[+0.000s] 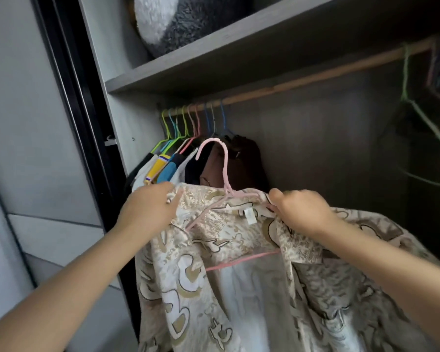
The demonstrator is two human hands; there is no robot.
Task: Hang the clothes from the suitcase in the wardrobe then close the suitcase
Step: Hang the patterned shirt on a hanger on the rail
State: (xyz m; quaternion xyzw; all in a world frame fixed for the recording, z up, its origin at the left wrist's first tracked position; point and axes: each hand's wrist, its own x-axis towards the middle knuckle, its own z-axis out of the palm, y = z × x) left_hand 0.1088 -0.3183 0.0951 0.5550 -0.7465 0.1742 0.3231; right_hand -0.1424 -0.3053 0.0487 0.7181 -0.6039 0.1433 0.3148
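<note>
Shirt [239, 275] on hanger [224, 189], in front of wardrobe rail [315, 77], below it. Left hand [150, 207] at shirt's left shoulder, right hand [302, 212] at right. Hung clothes [168, 166] behind, at rail's left end. Shelf [239, 52] above rail, cushion [183, 19] on it.

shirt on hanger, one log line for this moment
phase: fitting shirt on pink hanger | left hand: holds shoulder | right hand: grips collar | rail: not hooked

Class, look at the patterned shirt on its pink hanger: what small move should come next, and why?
Probably lift the pink hanger so its hook catches the rod. Both hands, left hand and right hand, hold the shirt below the rod, hook still free.
</note>
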